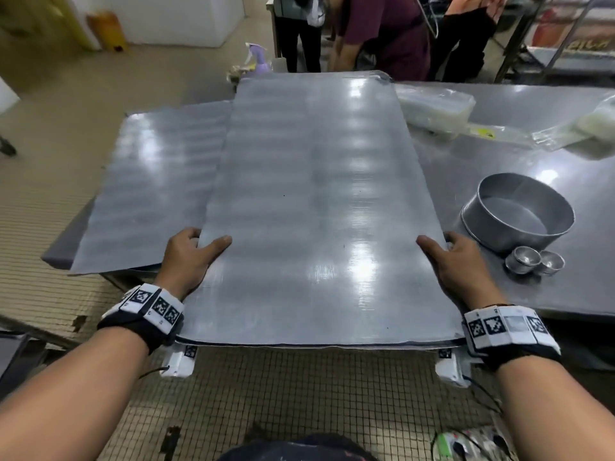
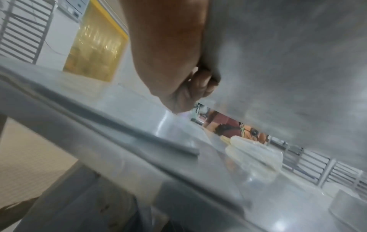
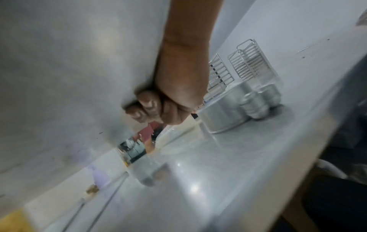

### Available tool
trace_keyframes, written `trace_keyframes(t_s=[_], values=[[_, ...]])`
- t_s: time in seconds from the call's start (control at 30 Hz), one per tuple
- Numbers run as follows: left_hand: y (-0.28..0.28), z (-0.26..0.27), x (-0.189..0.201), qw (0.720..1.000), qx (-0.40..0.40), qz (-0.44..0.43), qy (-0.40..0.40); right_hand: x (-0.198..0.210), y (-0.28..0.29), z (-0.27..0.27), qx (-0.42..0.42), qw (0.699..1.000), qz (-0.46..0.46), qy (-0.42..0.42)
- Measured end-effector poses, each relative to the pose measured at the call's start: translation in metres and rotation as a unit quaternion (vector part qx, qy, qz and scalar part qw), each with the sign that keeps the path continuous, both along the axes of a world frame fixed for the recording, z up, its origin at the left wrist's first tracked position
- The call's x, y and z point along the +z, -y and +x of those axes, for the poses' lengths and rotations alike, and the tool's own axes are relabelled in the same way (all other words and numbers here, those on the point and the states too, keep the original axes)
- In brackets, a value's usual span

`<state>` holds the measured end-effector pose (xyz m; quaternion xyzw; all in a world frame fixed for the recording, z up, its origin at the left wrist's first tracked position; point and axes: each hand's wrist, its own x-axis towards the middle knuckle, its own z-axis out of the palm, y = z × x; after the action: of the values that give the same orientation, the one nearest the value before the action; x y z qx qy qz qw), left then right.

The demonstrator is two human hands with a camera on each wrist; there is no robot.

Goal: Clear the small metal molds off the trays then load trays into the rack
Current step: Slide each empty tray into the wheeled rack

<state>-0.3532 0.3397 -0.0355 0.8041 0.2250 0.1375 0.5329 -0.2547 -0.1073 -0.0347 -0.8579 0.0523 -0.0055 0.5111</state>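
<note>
Two molds (image 1: 535,261) (beside round pan (image 1: 519,212))

Right of the tray (image 1: 309,201) I am gripping, a round pan (image 1: 519,212) and two small molds (image 1: 534,259) are crowding the table (image 1: 565,161); left, a second tray (image 1: 149,188) is lying alongside.

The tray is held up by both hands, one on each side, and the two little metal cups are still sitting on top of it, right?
Not quite. Both hands, left hand and right hand, do hold the tray by its sides, but the two little metal cups sit on the table beside the round pan, not on the tray. The head view shows this.
</note>
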Motion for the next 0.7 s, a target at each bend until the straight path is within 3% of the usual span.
trace_keyframes(t_s=[0.17, 0.4, 0.53, 0.7], values=[[-0.084, -0.009, 0.065, 0.997, 0.032, 0.035, 0.054, 0.051, -0.092, 0.031, 0.045, 0.997, 0.022, 0.058], [-0.164, -0.072, 0.146, 0.973, 0.166, 0.087, 0.135, 0.105, -0.235, 0.072, 0.170, 0.973, 0.106, 0.113], [-0.184, -0.129, 0.169, 0.946, 0.255, 0.126, 0.156, 0.135, -0.307, 0.089, 0.278, 0.943, 0.088, 0.163], [-0.172, -0.208, 0.181, 0.898, 0.383, 0.136, 0.169, 0.161, -0.380, 0.093, 0.412, 0.884, 0.101, 0.198]])
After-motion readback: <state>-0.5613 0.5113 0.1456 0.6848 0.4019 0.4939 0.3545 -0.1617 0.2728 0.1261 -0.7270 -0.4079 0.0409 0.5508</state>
